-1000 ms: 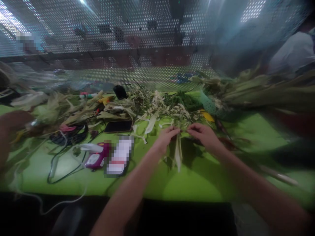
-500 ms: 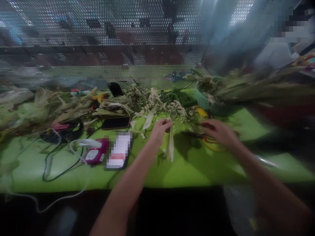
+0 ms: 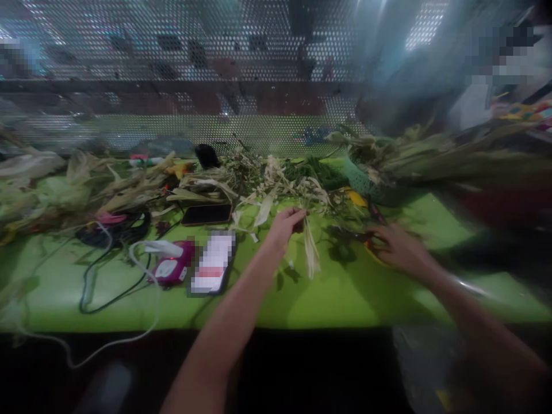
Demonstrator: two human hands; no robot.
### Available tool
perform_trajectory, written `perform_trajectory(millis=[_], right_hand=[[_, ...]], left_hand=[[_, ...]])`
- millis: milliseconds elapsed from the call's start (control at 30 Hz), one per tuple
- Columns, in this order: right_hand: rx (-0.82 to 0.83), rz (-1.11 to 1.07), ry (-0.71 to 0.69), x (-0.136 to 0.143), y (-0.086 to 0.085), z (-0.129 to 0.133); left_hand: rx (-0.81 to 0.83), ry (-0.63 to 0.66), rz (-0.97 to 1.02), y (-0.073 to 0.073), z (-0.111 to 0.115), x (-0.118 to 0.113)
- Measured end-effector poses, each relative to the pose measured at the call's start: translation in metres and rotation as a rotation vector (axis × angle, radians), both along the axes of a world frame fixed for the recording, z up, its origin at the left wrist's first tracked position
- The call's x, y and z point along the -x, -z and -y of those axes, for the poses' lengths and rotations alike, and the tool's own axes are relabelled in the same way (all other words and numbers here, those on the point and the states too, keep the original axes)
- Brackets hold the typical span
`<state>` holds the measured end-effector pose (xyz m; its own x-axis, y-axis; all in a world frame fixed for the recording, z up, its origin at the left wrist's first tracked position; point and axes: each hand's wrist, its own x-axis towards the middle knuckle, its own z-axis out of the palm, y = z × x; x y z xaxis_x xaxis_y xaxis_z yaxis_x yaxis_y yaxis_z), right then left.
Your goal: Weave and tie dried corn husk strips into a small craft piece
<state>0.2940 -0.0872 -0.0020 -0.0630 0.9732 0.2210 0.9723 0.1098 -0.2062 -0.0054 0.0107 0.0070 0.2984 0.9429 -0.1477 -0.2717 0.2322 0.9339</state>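
My left hand (image 3: 290, 225) pinches a pale, dry husk strip (image 3: 312, 253) at its upper end. The strip's loose end fans out downward over the green table (image 3: 328, 299). To the right, my right hand (image 3: 391, 247) closes around the yellow handle of the scissors (image 3: 347, 233). Their dark blades point left toward the strip, low over the table. The fingers cover part of the handle. Just beyond both hands lies a heap of dried husk pieces (image 3: 302, 187).
Left of my arm are a lit phone (image 3: 212, 264), a magenta power adapter (image 3: 172, 264) with cables, and a dark phone (image 3: 207, 214). A teal basket (image 3: 366, 179) with long dried leaves stands back right. Husks (image 3: 103, 190) pile at left before a perforated metal panel (image 3: 267, 98).
My right hand has come down and right, from above the scissors onto their yellow handle. My left hand still holds the husk strip, whose loose end has swung slightly right.
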Motion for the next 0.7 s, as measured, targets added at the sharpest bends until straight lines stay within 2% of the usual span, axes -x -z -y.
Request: perform_trajectory(millis=[167,300,500,700], right_hand=[[0.028,-0.195,-0.055,-0.012,-0.004,0.002],[0.038,-0.327,-0.117,-0.006,-0.004,-0.006],[-0.023,-0.320,-0.176,0.011,0.001,-0.018],[-0.018,-0.318,-0.193,0.018,0.015,-0.026]], left_hand=[[0.057,-0.004,0.109,-0.007,0.001,0.000],[0.058,0.031,0.095,-0.009,0.002,0.001],[0.059,0.053,0.057,0.002,0.000,-0.003],[0.036,0.158,-0.137,0.016,0.000,-0.010]])
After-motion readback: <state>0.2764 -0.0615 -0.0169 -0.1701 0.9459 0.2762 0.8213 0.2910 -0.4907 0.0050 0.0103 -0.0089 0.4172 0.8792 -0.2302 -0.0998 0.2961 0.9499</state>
